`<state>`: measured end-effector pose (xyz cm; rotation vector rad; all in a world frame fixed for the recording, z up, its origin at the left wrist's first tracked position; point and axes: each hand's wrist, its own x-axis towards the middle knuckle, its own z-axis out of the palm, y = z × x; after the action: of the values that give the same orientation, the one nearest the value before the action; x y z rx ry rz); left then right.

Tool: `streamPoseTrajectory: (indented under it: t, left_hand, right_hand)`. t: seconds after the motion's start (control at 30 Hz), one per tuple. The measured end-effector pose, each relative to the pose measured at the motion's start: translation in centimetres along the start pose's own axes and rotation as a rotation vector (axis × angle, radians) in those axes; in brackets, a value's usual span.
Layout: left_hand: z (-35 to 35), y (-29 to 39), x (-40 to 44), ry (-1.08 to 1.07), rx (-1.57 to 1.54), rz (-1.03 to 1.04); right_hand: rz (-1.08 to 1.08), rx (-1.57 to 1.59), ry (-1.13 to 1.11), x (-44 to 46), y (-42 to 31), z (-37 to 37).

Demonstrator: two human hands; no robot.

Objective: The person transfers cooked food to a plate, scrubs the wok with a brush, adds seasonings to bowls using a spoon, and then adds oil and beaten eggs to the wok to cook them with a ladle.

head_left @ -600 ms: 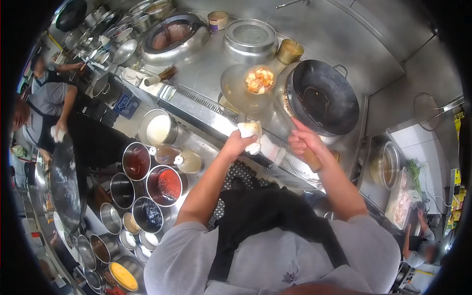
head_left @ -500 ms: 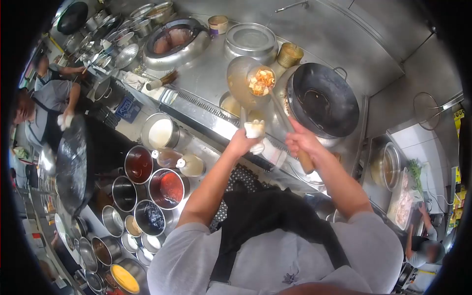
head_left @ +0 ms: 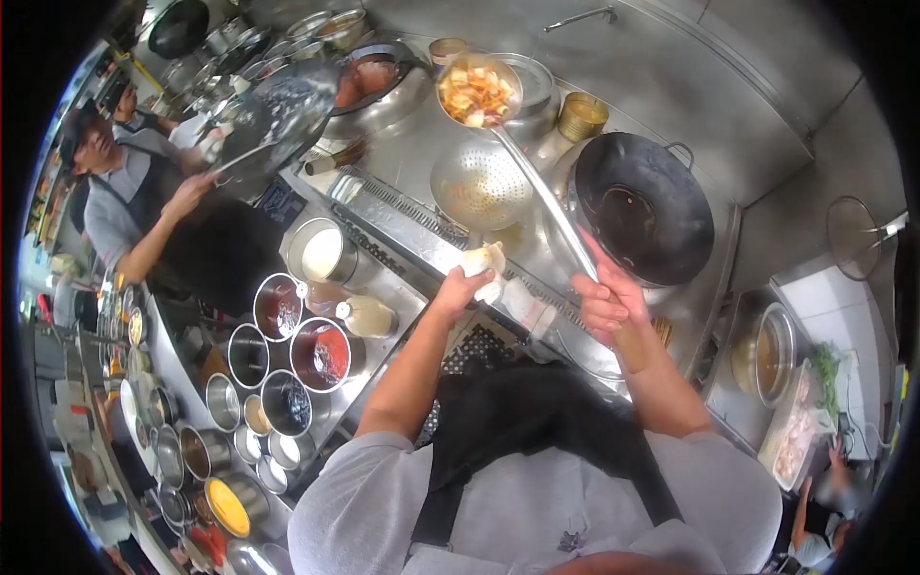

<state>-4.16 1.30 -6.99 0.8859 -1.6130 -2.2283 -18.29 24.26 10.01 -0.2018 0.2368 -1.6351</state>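
White cloth, gripped in the left hand, meets the strainer's handle near the worktop's front edge; the ladle of food, toward the back edge, is gripped by the right hand near the wok.

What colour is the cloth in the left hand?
The cloth is off-white, shown best in the head view.

Holds Loaded Ladle Above Steel Range

Grips the handle in the right hand, with cut orange and pale pieces heaped in the bowl. Clasps a white cloth in the left hand, at the handle of a perforated strainer. Faces a dark wok near a can. Has two bottles beside a pot of red sauce to the left.
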Motion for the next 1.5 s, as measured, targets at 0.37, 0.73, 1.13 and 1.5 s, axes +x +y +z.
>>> streamPoseTrajectory:
  t: [0.37,0.73,1.13,1.5]
  left_hand:
    - [-3.5,-6.0,-9.2,0.414,0.494,0.132]
    - [7.3,-15.9,-46.8,0.871,-0.263,-0.019]
    - [10.2,-32.0,-76.8,1.407,-0.281,0.048]
    - [4.3,-39.9,-86.2,1.784,-0.495,0.397]
  right_hand:
    - [0.443,-0.587,0.216,-2.9,-6.9,-7.7]
    - [1.349,-0.666,-0.44,-2.3,13.5,-2.0]
    - [1.739,-0.885,-0.895,-15.0,55.7,12.2]
    - [1.116,-1.669,-1.574,-19.1,66.1,10.3]
